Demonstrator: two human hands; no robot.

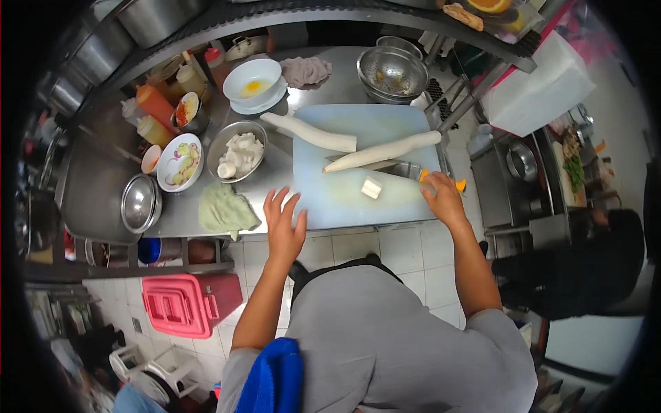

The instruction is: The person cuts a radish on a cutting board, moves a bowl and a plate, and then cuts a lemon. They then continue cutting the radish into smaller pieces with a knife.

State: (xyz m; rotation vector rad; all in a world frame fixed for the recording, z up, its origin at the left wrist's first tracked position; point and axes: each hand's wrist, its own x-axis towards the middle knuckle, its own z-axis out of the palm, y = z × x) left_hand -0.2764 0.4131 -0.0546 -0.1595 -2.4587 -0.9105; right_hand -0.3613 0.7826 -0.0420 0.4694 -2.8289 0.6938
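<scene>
My left hand (284, 227) hovers by the near left corner of the pale blue cutting board (323, 203), fingers spread, holding nothing. At the board's right edge, my right hand (443, 197) curls over the orange handle of a knife (394, 168). Orange shows on both sides of my fingers. The blade lies flat on the board, partly covered by a long peeled white radish (385, 150). A second peeled radish (313, 132), with one cut end, lies farther back. A short cut white block (371, 187) sits in front of the blade.
Left of the board are a metal bowl of white chunks (244, 155), a green cloth (226, 208) and a bowl of sliced vegetables (180, 163). A white bowl with egg (252, 79) and colanders (391, 72) stand behind. A person in black (578, 265) is at right.
</scene>
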